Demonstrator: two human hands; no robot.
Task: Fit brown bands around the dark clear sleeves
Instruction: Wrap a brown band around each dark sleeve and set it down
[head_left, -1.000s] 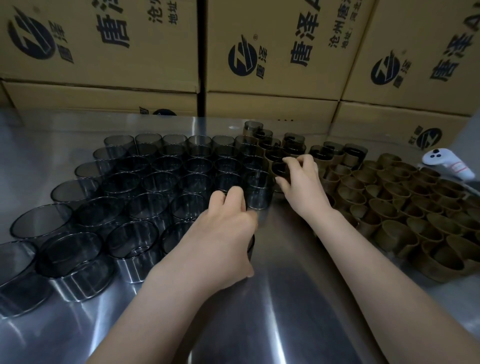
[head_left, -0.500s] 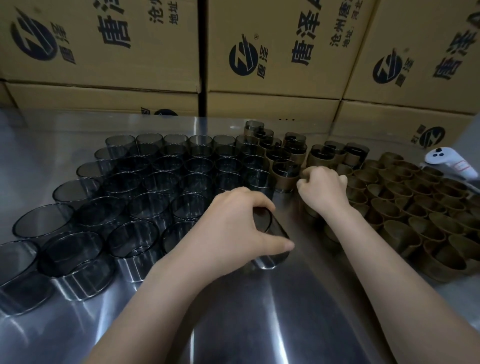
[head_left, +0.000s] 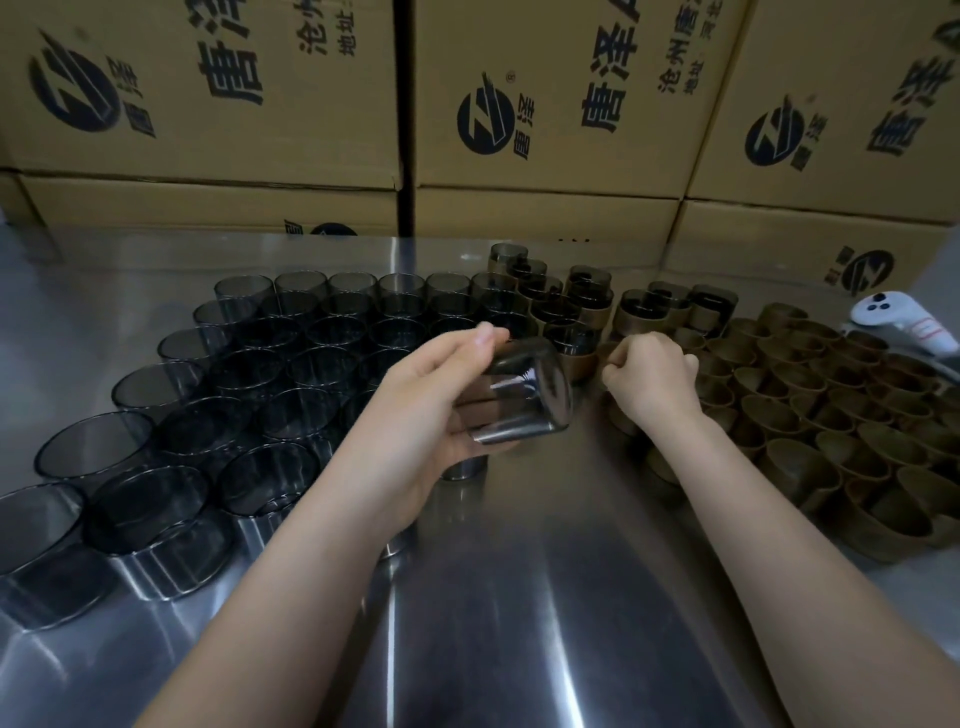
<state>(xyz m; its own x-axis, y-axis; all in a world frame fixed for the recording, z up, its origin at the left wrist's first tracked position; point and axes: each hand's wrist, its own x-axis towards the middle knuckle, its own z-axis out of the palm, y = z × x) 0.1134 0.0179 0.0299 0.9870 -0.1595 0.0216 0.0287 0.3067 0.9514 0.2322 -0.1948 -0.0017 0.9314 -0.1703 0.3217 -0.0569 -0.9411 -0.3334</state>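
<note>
The left grip (head_left: 441, 415) is curled round one dark, smoky clear plastic sleeve (head_left: 522, 395), thumb lying along its upper wall and fingers beneath. This held sleeve is lifted off the shiny steel counter (head_left: 519, 613) and tipped onto its side, its open end facing right, towards the other hand. It hangs just in front of the front rows of standing pieces, close to the middle of the counter.

The right grip (head_left: 652, 384) is bunched into a loose fist, knuckles up, fingers tucked under. It sits low over the near left edge of the loose brown bands (head_left: 810, 415), touching or nearly touching them. The back of the hand hides whether the tucked fingers have hold of a band, so I cannot tell. The two hands are near each other but apart.

To the left, many more bare dark sleeves (head_left: 249, 384) stand upright in close rows on the counter. The brown bands, short open rings, stand packed together across the right side. At the back, between the two groups, a cluster of banded sleeves (head_left: 576, 312) stands, each with brown wrapped round its lower part.

A white handheld controller (head_left: 904, 325) lies at the far right edge. Tan cardboard boxes with black printed logos (head_left: 545, 104) are stacked along the back.
</note>
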